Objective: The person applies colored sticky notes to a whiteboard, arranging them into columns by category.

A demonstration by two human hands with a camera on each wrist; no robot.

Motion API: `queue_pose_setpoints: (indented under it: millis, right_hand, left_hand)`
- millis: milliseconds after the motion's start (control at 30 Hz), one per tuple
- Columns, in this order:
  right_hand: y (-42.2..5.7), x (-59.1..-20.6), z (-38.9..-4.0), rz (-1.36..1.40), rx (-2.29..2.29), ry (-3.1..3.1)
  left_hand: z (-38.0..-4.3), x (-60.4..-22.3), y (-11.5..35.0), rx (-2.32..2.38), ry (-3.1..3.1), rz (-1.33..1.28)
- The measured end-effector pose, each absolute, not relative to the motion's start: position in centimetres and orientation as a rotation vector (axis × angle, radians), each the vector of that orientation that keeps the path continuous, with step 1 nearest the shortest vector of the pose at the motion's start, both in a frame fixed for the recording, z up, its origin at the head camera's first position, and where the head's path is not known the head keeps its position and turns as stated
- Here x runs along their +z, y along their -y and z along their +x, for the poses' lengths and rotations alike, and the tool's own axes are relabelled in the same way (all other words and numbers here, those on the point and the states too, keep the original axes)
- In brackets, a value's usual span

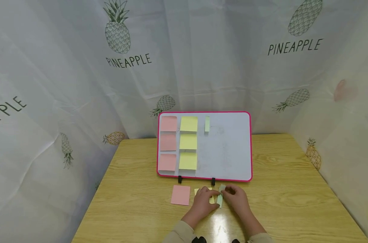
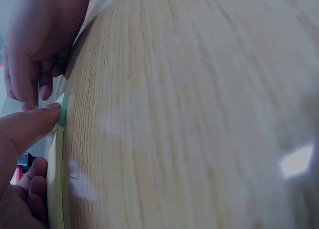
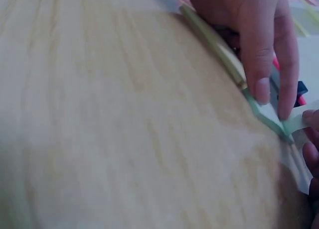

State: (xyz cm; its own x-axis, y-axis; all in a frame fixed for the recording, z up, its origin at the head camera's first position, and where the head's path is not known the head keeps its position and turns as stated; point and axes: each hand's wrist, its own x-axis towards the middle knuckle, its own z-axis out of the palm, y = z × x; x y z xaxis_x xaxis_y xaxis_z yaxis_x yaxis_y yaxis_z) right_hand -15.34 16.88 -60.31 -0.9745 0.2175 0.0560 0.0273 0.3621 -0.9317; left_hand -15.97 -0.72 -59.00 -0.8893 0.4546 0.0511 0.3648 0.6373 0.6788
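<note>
A narrow pad of pale green sticky notes (image 1: 219,201) lies on the table in front of the whiteboard. My left hand (image 1: 201,203) holds the pad down, its thumb and index finger on the green paper. From the other side my right hand (image 1: 238,199) pinches a green sticky note (image 3: 296,122) whose end bends up off the pad. A yellow sticky note pad (image 3: 213,44) sits beside the green one, partly hidden under my left hand. Farther left is a square pink sticky note pad (image 1: 180,195).
A pink-framed whiteboard (image 1: 229,152) stands behind the pads on black feet (image 1: 213,181). It bears a column of three pink notes (image 1: 168,142), three yellow notes (image 1: 188,141) and one narrow green note (image 1: 207,124) at the top. A pineapple-print curtain (image 1: 208,67) encloses the wooden table (image 1: 129,202).
</note>
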Motion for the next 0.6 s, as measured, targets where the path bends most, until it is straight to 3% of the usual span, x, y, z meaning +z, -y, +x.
queue_pose_setpoints:
  millis: [600]
  right_hand:
    - [-16.09, -59.88, -15.83, -0.440, 1.750, 2.190]
  left_hand:
    - [-15.71, -59.03, 0.30, 0.981, -2.823, 0.650]
